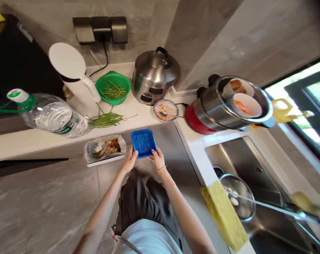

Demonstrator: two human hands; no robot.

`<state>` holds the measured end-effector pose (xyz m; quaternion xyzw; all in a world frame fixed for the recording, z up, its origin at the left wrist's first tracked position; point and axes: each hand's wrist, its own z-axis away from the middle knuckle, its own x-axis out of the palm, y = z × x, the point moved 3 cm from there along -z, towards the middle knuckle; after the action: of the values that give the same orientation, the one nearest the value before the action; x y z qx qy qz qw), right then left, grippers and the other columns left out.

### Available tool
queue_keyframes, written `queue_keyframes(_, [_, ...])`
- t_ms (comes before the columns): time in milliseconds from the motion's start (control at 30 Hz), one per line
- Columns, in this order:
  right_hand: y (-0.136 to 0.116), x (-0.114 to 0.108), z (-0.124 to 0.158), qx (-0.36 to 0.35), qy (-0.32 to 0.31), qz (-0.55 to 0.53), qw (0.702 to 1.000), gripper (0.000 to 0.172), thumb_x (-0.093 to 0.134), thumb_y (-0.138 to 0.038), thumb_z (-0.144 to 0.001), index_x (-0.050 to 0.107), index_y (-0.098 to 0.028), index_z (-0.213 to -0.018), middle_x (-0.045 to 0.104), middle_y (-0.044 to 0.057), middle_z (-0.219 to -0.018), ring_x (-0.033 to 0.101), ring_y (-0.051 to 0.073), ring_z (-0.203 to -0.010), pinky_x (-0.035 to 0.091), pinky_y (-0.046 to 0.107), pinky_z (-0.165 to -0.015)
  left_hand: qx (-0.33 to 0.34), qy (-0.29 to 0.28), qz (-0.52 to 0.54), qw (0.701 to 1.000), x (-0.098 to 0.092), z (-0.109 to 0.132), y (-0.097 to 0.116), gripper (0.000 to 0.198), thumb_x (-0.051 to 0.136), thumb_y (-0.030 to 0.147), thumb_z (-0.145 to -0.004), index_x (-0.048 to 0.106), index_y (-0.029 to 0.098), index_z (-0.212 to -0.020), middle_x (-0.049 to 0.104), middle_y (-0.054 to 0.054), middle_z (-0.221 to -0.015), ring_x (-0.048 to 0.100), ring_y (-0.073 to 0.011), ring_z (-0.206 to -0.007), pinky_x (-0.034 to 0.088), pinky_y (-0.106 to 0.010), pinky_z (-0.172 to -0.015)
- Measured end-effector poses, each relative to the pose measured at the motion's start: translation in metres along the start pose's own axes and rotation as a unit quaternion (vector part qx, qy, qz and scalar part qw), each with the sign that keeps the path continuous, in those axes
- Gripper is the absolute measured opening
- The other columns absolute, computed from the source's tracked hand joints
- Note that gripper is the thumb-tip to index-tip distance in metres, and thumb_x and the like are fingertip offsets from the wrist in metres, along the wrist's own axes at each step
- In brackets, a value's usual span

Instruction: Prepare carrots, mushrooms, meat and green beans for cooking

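A square blue plastic tray (143,141) is held low in front of the counter by both hands. My left hand (130,159) grips its near left corner with curled fingers. My right hand (157,157), a thin bangle on the wrist, grips its near right edge. Just left of the tray on the floor sits a small bin lined with a bag (104,150) holding food scraps. Long green beans (104,120) lie on the white counter (30,141) above it.
A green bowl of beans (113,88), a white kettle (75,79), a large water bottle (50,114), a steel cooker (154,76), a dish with a spoon (166,110) and a red pot holding bowls (228,106) stand on the counter. The sink (257,176) holds a strainer; a yellow cloth (224,215) hangs over its edge.
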<state>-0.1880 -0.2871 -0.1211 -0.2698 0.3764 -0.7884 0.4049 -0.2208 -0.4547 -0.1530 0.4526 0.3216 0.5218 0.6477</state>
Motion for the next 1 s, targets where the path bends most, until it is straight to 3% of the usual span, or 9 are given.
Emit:
queue_keyframes(133, [-0.005, -0.068, 0.022, 0.008, 0.065, -0.082, 0.994, 0.04, 0.068, -0.041, -0.068, 0.057, -0.028, -0.104, 0.065, -0.003, -0.09, 0.064, 0.016, -0.074, 0.057, 0.03, -0.065, -0.048, -0.092, 0.07, 0.992, 0.099, 0.01, 0.003, 0.076, 0.042, 0.065, -0.083, 0.019, 0.03, -0.147, 0.048, -0.01, -0.137, 0.065, -0.0223, -0.094, 0.055, -0.035, -0.076])
queue_keyframes(233, [-0.012, -0.146, 0.042, -0.01, 0.121, -0.155, 0.98, 0.031, 0.067, -0.041, -0.071, 0.058, -0.027, -0.097, 0.065, -0.003, -0.09, 0.064, 0.015, -0.078, 0.056, 0.029, -0.067, -0.087, -0.196, 0.047, 0.976, 0.172, 0.016, 0.007, 0.073, 0.045, 0.063, -0.083, 0.028, 0.024, -0.144, 0.064, -0.011, -0.112, 0.066, -0.0172, -0.068, 0.056, -0.032, -0.066])
queue_keyframes(333, [-0.016, -0.239, 0.068, -0.023, 0.209, -0.215, 0.954, 0.026, 0.064, -0.038, -0.072, 0.058, -0.026, -0.094, 0.065, -0.003, -0.09, 0.063, 0.015, -0.076, 0.055, 0.027, -0.065, -0.114, -0.316, 0.019, 0.942, 0.258, 0.033, 0.008, 0.07, 0.045, 0.062, -0.083, 0.035, 0.021, -0.139, 0.067, -0.008, -0.093, 0.064, -0.0144, -0.058, 0.055, -0.029, -0.06])
queue_keyframes(500, [-0.005, -0.391, 0.127, 0.004, 0.31, -0.286, 0.907, 0.027, 0.056, -0.04, -0.078, 0.055, -0.026, -0.102, 0.067, 0.0, -0.091, 0.065, 0.018, -0.078, 0.056, 0.035, -0.068, -0.154, -0.473, -0.04, 0.867, 0.423, 0.092, -0.015, 0.064, 0.043, 0.061, -0.085, 0.043, 0.019, -0.132, 0.067, -0.007, -0.085, 0.062, -0.0138, -0.055, 0.054, -0.03, -0.059])
queue_keyframes(633, [0.011, -0.492, 0.17, 0.019, 0.331, -0.318, 0.888, 0.029, 0.055, -0.038, -0.079, 0.052, -0.026, -0.106, 0.067, 0.002, -0.09, 0.065, 0.019, -0.076, 0.057, 0.039, -0.069, -0.256, -0.504, -0.085, 0.82, 0.526, 0.147, -0.056, 0.057, 0.032, 0.056, -0.091, 0.046, 0.015, -0.129, 0.068, -0.008, -0.079, 0.065, -0.0171, -0.06, 0.054, -0.036, -0.068])
queue_keyframes(733, [0.021, -0.549, 0.183, 0.049, 0.34, -0.296, 0.891, 0.032, 0.055, -0.033, -0.077, 0.05, -0.028, -0.108, 0.065, -0.001, -0.082, 0.064, 0.017, -0.069, 0.057, 0.036, -0.064, -0.33, -0.477, -0.111, 0.807, 0.567, 0.177, -0.089, 0.057, 0.025, 0.053, -0.093, 0.048, 0.012, -0.126, 0.069, -0.01, -0.076, 0.068, -0.0202, -0.069, 0.054, -0.038, -0.075])
queue_keyframes(833, [0.025, -0.588, 0.179, 0.09, 0.299, -0.263, 0.913, 0.036, 0.052, -0.031, -0.075, 0.048, -0.028, -0.112, 0.062, -0.001, -0.079, 0.064, 0.017, -0.067, 0.057, 0.035, -0.059, -0.377, -0.447, -0.125, 0.802, 0.586, 0.193, -0.113, 0.059, 0.02, 0.052, -0.094, 0.055, 0.009, -0.116, 0.069, -0.012, -0.079, 0.068, -0.0214, -0.073, 0.054, -0.038, -0.078])
queue_keyframes(900, [0.024, -0.604, 0.17, 0.103, 0.269, -0.236, 0.928, 0.04, 0.051, -0.03, -0.074, 0.048, -0.028, -0.114, 0.061, 0.0, -0.081, 0.063, 0.017, -0.069, 0.057, 0.035, -0.059, -0.379, -0.436, -0.13, 0.806, 0.591, 0.196, -0.122, 0.059, 0.018, 0.05, -0.095, 0.056, 0.009, -0.112, 0.069, -0.012, -0.082, 0.068, -0.0211, -0.074, 0.054, -0.038, -0.078])
queue_keyframes(1000, [0.02, -0.62, 0.157, 0.123, 0.235, -0.191, 0.945, 0.043, 0.048, -0.028, -0.072, 0.048, -0.027, -0.115, 0.058, 0.0, -0.08, 0.061, 0.016, -0.069, 0.057, 0.034, -0.059, -0.317, -0.429, -0.199, 0.822, 0.594, 0.188, -0.128, 0.049, 0.023, 0.043, -0.095, 0.054, 0.011, -0.115, 0.07, -0.012, -0.087, 0.068, -0.0208, -0.076, 0.054, -0.038, -0.078])
